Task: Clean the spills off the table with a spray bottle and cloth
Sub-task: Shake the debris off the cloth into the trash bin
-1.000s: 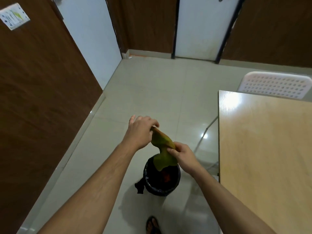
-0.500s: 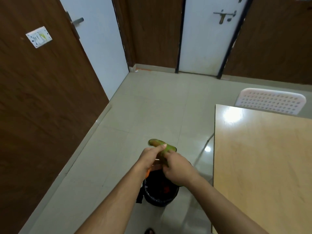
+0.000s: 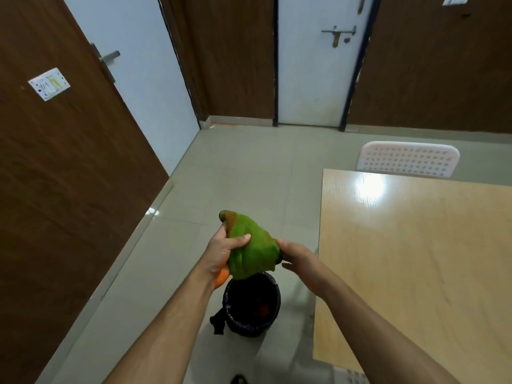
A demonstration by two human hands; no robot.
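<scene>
The green cloth [image 3: 250, 246], stained brown at its upper end, is held in the air above the black-lined bin [image 3: 250, 309], left of the worktop [image 3: 415, 259]. The left hand [image 3: 221, 252] has its grip clamped on the cloth, thumb pressed on top. The right hand [image 3: 297, 257] pinches the cloth's right edge.

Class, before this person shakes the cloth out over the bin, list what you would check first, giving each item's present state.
1. Cloth held by left hand: ok, thumb clamps it.
2. Right hand on cloth: ok, at its right edge.
3. Cloth above the bin: ok, lower end hangs over the rim.
4. Bin liner in place: ok, black bag lines it.
5. Table free of spills: cannot tell, glare and partial view.
6. Spray bottle at hand: cannot tell, none in view.
</scene>
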